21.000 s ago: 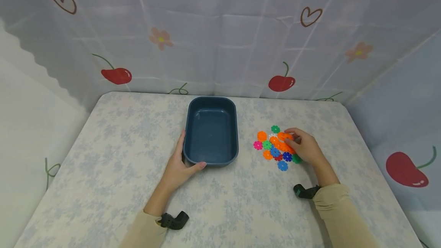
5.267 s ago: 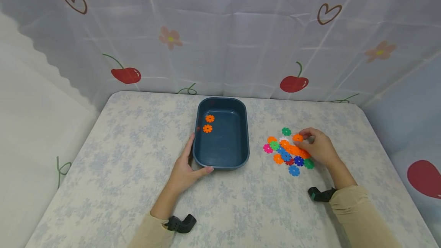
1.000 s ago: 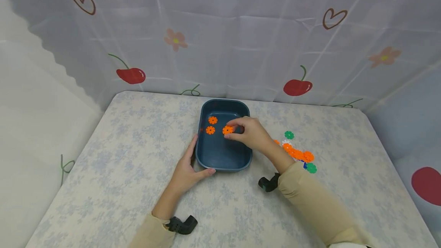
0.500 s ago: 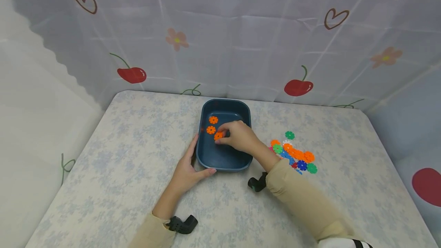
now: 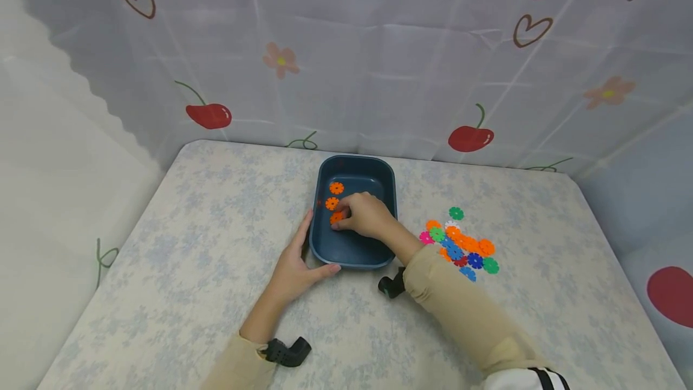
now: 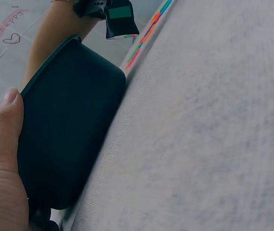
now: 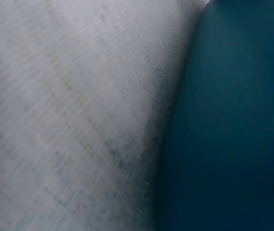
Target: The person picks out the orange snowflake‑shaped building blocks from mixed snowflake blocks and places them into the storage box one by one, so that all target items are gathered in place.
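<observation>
A deep blue rectangular tray (image 5: 353,250) stands on the table. My left hand (image 5: 292,272) holds its near left corner, fingers along the left wall and thumb on the near wall; the left wrist view shows the thumb pressed to the tray (image 6: 71,125). Inside, my right hand (image 5: 368,215) pinches an orange plastic snowflake disc (image 5: 335,218) low over the floor, partly hidden by the fingertips. Just beyond lie two more orange discs, the nearer disc (image 5: 332,204) and the farther disc (image 5: 336,188), in a rough column. The right wrist view holds only the tray wall (image 7: 233,125) and tablecloth.
Right of the tray lies a loose pile of interlocking discs (image 5: 464,242) in orange, green, blue, pink, red and white, some overlapping. A green disc (image 5: 456,213) sits at its far edge. The pale tablecloth (image 5: 178,257) runs back to a printed curtain (image 5: 357,77).
From the pile my right hand has carried an orange disc into the tray, then lower and leftward beneath the two discs there. The left hand stays on the corner. Earlier, the tray was bare.
</observation>
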`<state>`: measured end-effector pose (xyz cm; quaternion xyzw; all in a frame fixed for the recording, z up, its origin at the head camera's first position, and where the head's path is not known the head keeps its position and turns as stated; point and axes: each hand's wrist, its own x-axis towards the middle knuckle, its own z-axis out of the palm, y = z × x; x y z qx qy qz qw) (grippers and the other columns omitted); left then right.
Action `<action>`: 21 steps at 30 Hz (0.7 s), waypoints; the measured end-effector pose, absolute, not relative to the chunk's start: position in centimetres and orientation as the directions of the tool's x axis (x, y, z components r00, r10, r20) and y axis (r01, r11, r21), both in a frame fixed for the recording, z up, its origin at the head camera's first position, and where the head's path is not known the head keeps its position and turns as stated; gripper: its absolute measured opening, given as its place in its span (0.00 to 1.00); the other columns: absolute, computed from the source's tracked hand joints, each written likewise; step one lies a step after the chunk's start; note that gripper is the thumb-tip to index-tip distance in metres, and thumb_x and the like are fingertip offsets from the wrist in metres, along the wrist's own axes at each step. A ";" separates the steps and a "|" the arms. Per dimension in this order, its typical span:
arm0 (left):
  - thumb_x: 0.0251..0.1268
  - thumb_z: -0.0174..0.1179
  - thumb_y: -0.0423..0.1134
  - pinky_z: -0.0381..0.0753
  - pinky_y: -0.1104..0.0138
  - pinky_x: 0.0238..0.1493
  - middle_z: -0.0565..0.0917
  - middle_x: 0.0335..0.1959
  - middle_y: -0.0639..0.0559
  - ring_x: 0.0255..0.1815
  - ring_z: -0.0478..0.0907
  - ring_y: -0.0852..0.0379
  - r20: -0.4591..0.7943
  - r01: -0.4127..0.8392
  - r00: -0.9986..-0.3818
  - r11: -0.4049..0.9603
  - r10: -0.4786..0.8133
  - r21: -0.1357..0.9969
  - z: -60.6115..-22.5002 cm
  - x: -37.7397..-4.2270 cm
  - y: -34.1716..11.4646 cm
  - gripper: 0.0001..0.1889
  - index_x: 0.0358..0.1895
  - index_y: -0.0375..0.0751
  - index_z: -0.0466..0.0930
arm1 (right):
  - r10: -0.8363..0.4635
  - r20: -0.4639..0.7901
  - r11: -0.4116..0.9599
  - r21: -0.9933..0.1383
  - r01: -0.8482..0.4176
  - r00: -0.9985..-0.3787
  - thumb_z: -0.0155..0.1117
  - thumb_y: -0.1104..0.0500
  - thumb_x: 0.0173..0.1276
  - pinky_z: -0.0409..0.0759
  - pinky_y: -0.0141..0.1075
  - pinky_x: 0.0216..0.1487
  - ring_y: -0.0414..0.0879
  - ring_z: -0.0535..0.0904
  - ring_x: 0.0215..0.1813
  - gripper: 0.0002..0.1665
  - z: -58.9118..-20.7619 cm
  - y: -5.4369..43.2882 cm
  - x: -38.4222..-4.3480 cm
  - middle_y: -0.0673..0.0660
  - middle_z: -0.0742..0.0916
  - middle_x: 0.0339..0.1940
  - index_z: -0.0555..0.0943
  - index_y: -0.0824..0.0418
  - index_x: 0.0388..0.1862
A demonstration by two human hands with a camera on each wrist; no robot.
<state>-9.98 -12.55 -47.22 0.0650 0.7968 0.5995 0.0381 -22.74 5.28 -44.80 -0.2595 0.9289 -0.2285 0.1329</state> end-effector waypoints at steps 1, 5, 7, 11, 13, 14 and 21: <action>0.55 0.75 0.42 0.51 0.51 0.81 0.45 0.83 0.56 0.83 0.44 0.54 0.019 0.060 -0.988 0.273 0.151 0.960 -47.2 -10.0 -12.5 0.59 0.81 0.63 0.39 | -0.548 -0.127 0.758 -0.493 -0.427 -0.827 0.76 0.45 0.59 0.80 0.32 0.34 0.37 0.80 0.31 0.23 -44.9 5.2 -22.8 0.45 0.88 0.30 0.88 0.53 0.50; 0.54 0.75 0.42 0.51 0.52 0.81 0.45 0.83 0.55 0.82 0.44 0.55 0.022 0.064 -0.988 0.271 0.153 0.960 -47.2 -10.0 -12.5 0.59 0.81 0.62 0.39 | -0.567 -0.114 0.751 -0.478 -0.456 -0.815 0.76 0.43 0.58 0.81 0.32 0.37 0.37 0.82 0.36 0.23 -45.1 5.0 -22.9 0.45 0.89 0.36 0.88 0.51 0.50; 0.54 0.76 0.42 0.51 0.53 0.81 0.45 0.83 0.56 0.82 0.44 0.55 0.021 0.064 -0.988 0.272 0.155 0.960 -47.2 -10.0 -12.5 0.59 0.81 0.61 0.39 | -0.576 -0.111 0.750 -0.465 -0.470 -0.810 0.76 0.43 0.57 0.82 0.32 0.39 0.38 0.82 0.38 0.23 -45.2 4.9 -22.9 0.46 0.89 0.39 0.88 0.50 0.50; 0.54 0.76 0.43 0.51 0.51 0.81 0.45 0.83 0.56 0.82 0.44 0.54 0.011 0.053 -0.989 0.280 0.149 0.959 -47.1 -10.0 -12.5 0.59 0.81 0.62 0.39 | -0.591 -0.111 0.747 -0.450 -0.490 -0.799 0.76 0.44 0.57 0.82 0.33 0.39 0.39 0.82 0.40 0.22 -45.0 4.6 -22.9 0.47 0.88 0.41 0.89 0.50 0.49; 0.54 0.76 0.42 0.51 0.51 0.81 0.46 0.82 0.56 0.82 0.44 0.54 0.009 0.050 -0.989 0.279 0.146 0.959 -47.0 -10.0 -12.5 0.59 0.81 0.62 0.39 | -0.594 -0.110 0.746 -0.447 -0.494 -0.797 0.76 0.44 0.58 0.82 0.33 0.39 0.39 0.81 0.40 0.22 -45.0 4.5 -22.9 0.47 0.87 0.41 0.89 0.49 0.49; 0.54 0.76 0.42 0.51 0.51 0.81 0.46 0.82 0.56 0.82 0.44 0.54 0.008 0.048 -0.989 0.280 0.145 0.959 -47.0 -9.9 -12.5 0.59 0.81 0.62 0.39 | -0.593 -0.110 0.747 -0.446 -0.493 -0.798 0.76 0.44 0.58 0.81 0.34 0.38 0.40 0.81 0.40 0.21 -44.9 4.4 -22.9 0.47 0.87 0.41 0.89 0.49 0.49; 0.54 0.76 0.43 0.52 0.51 0.81 0.46 0.82 0.55 0.82 0.45 0.53 0.002 0.044 -0.990 0.289 0.144 0.956 -47.0 -9.9 -12.5 0.59 0.81 0.61 0.39 | -0.585 -0.134 0.762 -0.429 -0.485 -0.800 0.75 0.45 0.60 0.82 0.38 0.43 0.43 0.81 0.45 0.21 -45.1 4.1 -22.9 0.48 0.87 0.47 0.88 0.49 0.52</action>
